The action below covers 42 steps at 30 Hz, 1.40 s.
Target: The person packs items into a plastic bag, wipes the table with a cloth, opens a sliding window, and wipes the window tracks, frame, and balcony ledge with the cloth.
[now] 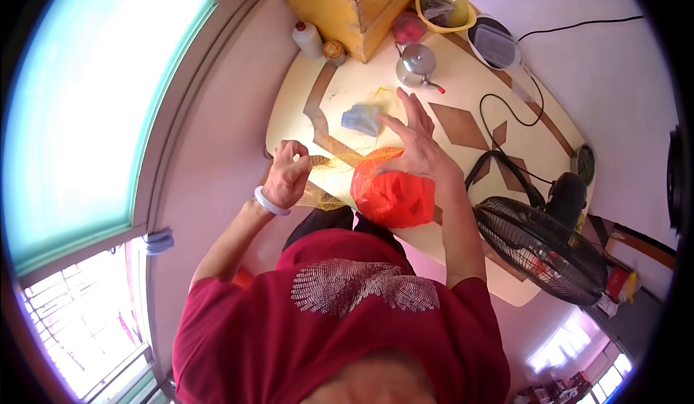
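Note:
My left hand [288,175], with a pale bracelet at the wrist, is closed in a pinch on yellow mesh netting [322,198]. The netting hangs below that hand and stretches toward the red plastic bag [397,200] at the table's near edge. Over the bag is my right hand [421,147], its fingers spread apart and nothing visibly gripped. Whether its thumb touches the bag or netting I cannot tell. Just beyond my right fingertips, a folded blue cloth or packet [360,119] lies on the table.
A metal kettle [416,64] stands on the patterned table [463,79]. Behind it are a wooden box [361,24], a white bottle [308,40], a small jar [334,51] and a yellow basket [447,8]. At right are a black fan [542,245] and a trailing cable [499,97].

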Each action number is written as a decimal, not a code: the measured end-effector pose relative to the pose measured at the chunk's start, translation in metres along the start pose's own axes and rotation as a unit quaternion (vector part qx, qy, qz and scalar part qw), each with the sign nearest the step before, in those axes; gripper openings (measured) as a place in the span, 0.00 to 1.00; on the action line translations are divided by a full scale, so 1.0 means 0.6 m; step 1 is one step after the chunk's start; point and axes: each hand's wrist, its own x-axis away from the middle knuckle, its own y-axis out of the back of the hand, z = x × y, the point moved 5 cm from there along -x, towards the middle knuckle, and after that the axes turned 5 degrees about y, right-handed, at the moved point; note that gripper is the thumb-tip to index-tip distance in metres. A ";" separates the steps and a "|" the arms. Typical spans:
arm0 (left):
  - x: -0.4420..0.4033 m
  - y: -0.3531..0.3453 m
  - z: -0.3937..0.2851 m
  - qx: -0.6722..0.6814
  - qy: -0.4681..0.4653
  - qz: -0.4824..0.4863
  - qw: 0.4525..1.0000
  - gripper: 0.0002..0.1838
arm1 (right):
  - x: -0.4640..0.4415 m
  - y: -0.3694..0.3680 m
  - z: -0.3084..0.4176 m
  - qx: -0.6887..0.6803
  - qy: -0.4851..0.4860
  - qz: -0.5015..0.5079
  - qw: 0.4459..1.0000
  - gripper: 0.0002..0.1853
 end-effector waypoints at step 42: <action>-0.029 -0.064 -0.095 -0.019 0.010 -0.020 1.000 0.21 | 0.075 0.109 0.065 -0.202 -0.007 -0.099 0.974 0.45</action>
